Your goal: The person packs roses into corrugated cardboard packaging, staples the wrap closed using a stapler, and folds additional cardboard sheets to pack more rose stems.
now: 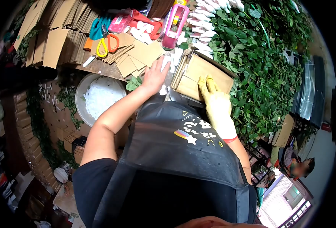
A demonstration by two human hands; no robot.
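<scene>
My bare left hand point(155, 76) rests palm down at the table's edge, its fingers apart beside small white pieces and a green leaf sprig point(133, 83). On my right hand point(215, 98) is a pale yellow glove; its fingers lie stretched on top of a brown cardboard piece point(200, 74) in a dark-edged box. More cardboard sheets stand along that box's left side. Several flat cardboard pieces point(147, 52) lie just above my left hand. Orange and yellow scissors point(108, 45) sit further left on the cardboard.
A pink tape dispenser point(174, 26) stands behind the box. Leafy green stems point(248, 68) fill the right side, with white-wrapped bundles point(202, 24) beside them. Below the table's left edge is a bucket point(78, 99) of white pieces. Another person point(291, 161) is at the lower right.
</scene>
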